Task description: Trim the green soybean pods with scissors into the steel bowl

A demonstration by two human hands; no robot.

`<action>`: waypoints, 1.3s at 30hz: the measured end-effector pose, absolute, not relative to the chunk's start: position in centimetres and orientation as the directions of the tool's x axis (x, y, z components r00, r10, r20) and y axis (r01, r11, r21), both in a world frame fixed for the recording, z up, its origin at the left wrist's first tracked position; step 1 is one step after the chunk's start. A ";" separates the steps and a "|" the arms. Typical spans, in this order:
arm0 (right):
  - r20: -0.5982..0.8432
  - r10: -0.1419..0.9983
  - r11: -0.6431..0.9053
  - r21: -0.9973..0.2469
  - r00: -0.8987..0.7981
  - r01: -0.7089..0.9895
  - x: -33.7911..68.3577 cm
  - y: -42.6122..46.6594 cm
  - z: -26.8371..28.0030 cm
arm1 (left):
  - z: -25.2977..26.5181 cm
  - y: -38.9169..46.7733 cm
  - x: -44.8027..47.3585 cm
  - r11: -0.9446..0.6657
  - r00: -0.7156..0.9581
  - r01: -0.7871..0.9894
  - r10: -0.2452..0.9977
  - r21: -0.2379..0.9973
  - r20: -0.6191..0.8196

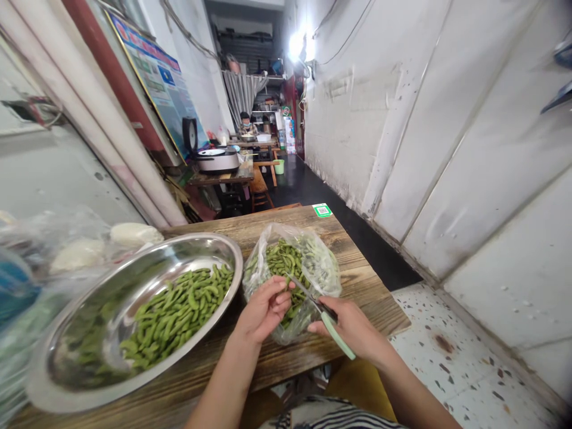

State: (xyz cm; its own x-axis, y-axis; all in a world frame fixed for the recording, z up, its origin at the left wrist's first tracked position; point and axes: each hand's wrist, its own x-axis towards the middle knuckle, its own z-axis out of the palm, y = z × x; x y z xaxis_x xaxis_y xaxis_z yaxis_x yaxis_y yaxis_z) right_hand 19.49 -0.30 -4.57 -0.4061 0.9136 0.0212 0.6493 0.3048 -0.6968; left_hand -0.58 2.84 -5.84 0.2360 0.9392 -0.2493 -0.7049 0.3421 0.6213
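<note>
My left hand (268, 308) pinches a green soybean pod (286, 282) between thumb and fingertips, over a clear plastic bag (328, 271). In my right hand (346, 325) is a pair of scissors (333, 333) with pale green handles, its blades reaching to the pod at my left fingertips. Many more pods (286, 259) lie inside the bag, some with darker stems. To the left of my hands, a wide steel basin (147, 268) holds a heap of green pods (183, 313).
Everything stands on a wooden table (370, 292). Clear plastic bags with white contents (80, 255) crowd its left side. A green QR code card (322, 210) lies at the far corner. Beyond are a rice cooker (217, 159), a stool (260, 182) and a seated person (247, 125).
</note>
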 end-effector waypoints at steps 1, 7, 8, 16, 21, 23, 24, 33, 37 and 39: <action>0.026 0.916 0.305 -0.693 -0.400 0.653 19.4 -0.3 -4.6 | -5.8 2.8 -0.6 0.352 0.240 -0.713 0.935 0.607 -0.260; 0.030 0.934 0.281 -0.677 -0.357 0.680 19.0 -0.4 -4.7 | -5.8 2.6 -0.5 0.380 0.272 -0.757 0.923 0.531 -0.273; 0.034 0.935 0.281 -0.676 -0.352 0.681 19.0 -0.5 -4.7 | -5.9 2.6 -0.4 0.381 0.275 -0.761 0.923 0.525 -0.270; 0.055 0.929 0.299 -0.697 -0.367 0.652 19.0 -0.5 -4.8 | -6.0 2.4 -0.2 0.395 0.299 -0.786 0.916 0.475 -0.268; 0.043 0.921 0.301 -0.711 -0.388 0.636 19.1 -0.4 -4.8 | -6.0 2.2 0.0 0.403 0.306 -0.779 0.913 0.480 -0.269; 0.051 0.919 0.312 -0.701 -0.391 0.642 19.2 -0.5 -4.6 | -6.0 2.1 0.0 0.379 0.290 -0.761 0.925 0.527 -0.248; 0.055 0.919 0.316 -0.695 -0.391 0.645 19.2 -0.5 -4.5 | -6.0 2.0 0.0 0.366 0.281 -0.749 0.930 0.552 -0.235; 0.047 0.920 0.312 -0.687 -0.389 0.656 19.2 0.0 -5.5 | -6.8 1.4 0.1 0.292 0.199 -0.673 0.957 0.680 -0.214; 0.026 0.924 0.299 -0.675 -0.382 0.675 19.2 0.6 -6.5 | -7.2 1.1 0.1 0.222 0.068 -0.607 0.971 0.763 -0.228; 0.030 0.934 0.287 -0.659 -0.357 0.695 19.3 0.8 -6.4 | -7.1 1.0 -0.9 0.110 -0.082 -0.532 0.980 0.839 -0.180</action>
